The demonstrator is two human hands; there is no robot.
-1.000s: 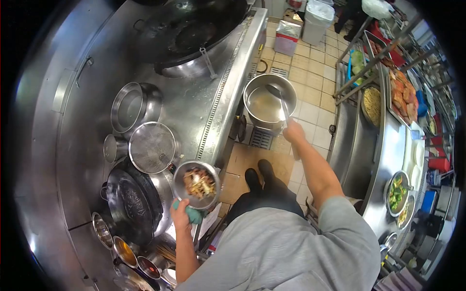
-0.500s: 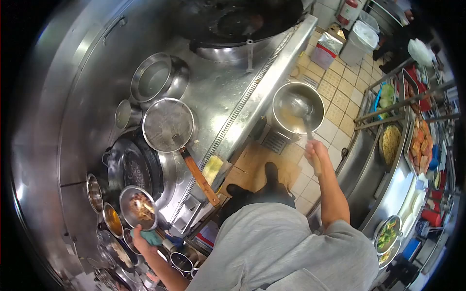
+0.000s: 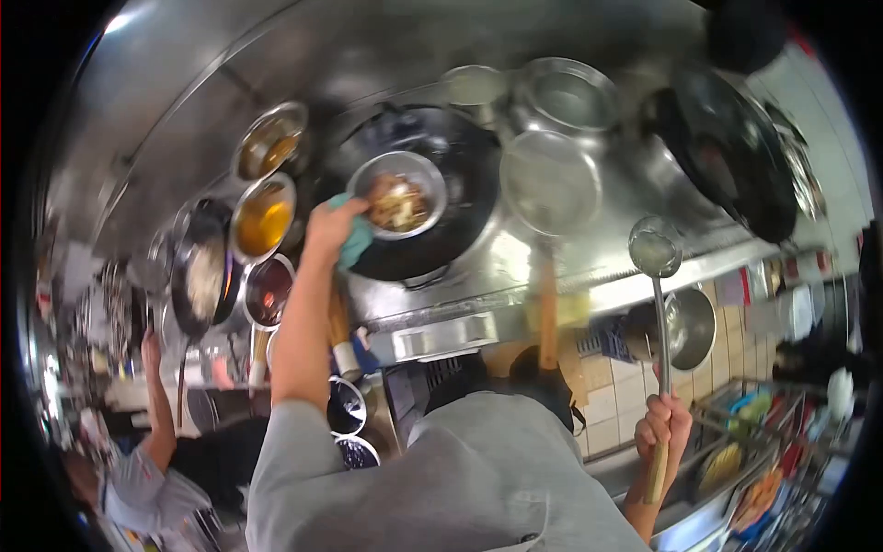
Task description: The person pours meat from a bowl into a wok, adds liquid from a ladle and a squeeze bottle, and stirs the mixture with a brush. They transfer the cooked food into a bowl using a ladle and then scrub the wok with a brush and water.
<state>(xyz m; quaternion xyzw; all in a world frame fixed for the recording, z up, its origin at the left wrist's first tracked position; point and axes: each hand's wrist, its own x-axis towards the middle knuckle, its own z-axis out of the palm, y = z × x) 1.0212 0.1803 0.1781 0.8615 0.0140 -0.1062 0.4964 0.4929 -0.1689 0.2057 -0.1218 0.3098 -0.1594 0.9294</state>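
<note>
My left hand (image 3: 329, 225) grips a metal bowl (image 3: 429, 173) by its edge, with a green cloth (image 3: 355, 243) between hand and metal. Sliced, brownish and pale food (image 3: 398, 204) lies in the bowl, which is over a black wok (image 3: 464, 216) on the steel range. In my right hand (image 3: 664, 425), fingers wrapped round its wooden grip, is a long ladle (image 3: 661, 313). The ladle's cup is raised near the range's front edge and seems to hold some liquid. Below it on the right stands a metal pot (image 3: 706, 333), partly behind the ladle's handle.
A round mesh strainer (image 3: 550, 184) with a wooden handle lies right of the wok. Behind it is a metal basin (image 3: 570, 97). Bowls of orange liquid (image 3: 261, 223) and dark red sauce (image 3: 269, 293) stand left. A co-worker (image 3: 156, 478) works at a pan (image 3: 204, 276) there.
The view has swung left toward the range. My left hand has brought the bowl from beside the wok to over it. My right hand has lifted the ladle out of the pot.
</note>
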